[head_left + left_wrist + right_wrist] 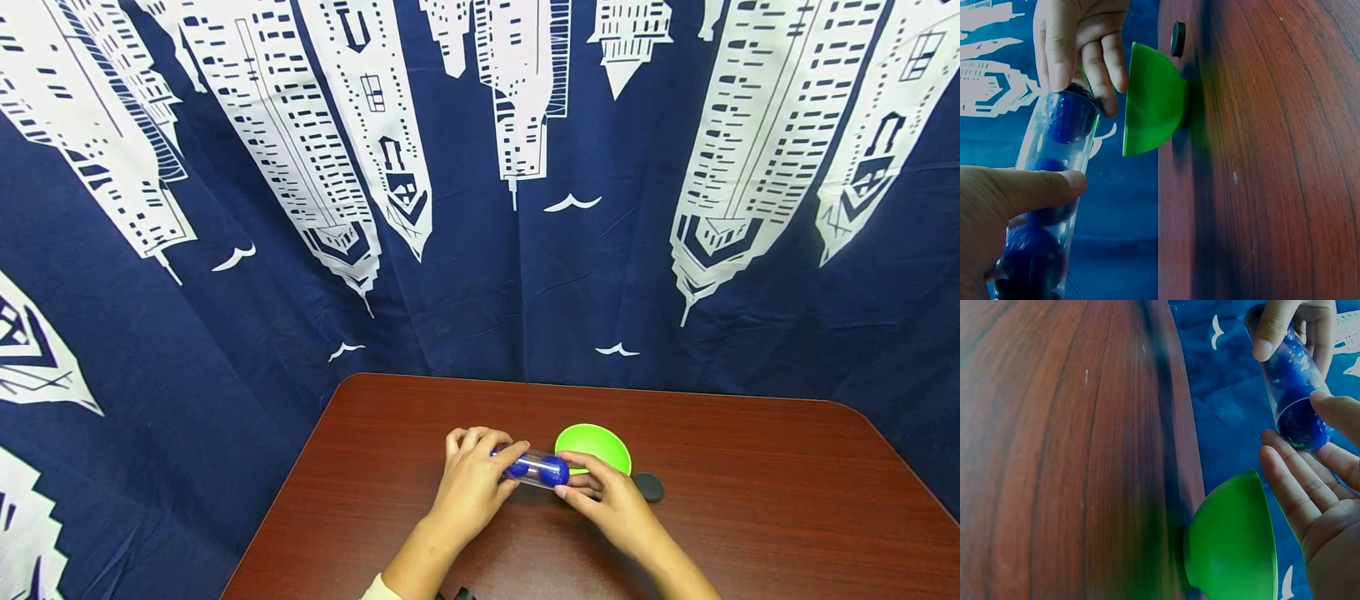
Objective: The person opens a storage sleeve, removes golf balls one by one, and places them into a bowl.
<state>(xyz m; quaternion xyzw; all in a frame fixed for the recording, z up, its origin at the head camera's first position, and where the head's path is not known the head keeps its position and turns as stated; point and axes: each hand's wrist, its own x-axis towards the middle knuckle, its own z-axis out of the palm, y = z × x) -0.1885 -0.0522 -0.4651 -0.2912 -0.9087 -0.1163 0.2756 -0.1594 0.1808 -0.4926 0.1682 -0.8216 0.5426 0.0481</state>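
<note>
A clear plastic tube (pixel 533 478) with several blue textured balls in a row lies tilted between both hands above the table. My left hand (pixel 472 482) grips the tube, its thumb (pixel 1054 187) across the side. At the tube's right end, the thumb and forefinger of my right hand (pixel 613 504) pinch the endmost blue ball (pixel 1304 422), which partly shows past the rim. The other right fingers stretch out below that end. A bright green bowl (pixel 600 446) stands just behind the right hand. A flat black disc (pixel 648 487), like a cap, lies right of the bowl.
The reddish-brown wooden table (pixel 765 492) has rounded far corners. A dark blue cloth (pixel 480 292) with white buildings and birds hangs behind and to the left. A small black object (pixel 464 593) shows at the lower edge near the left forearm.
</note>
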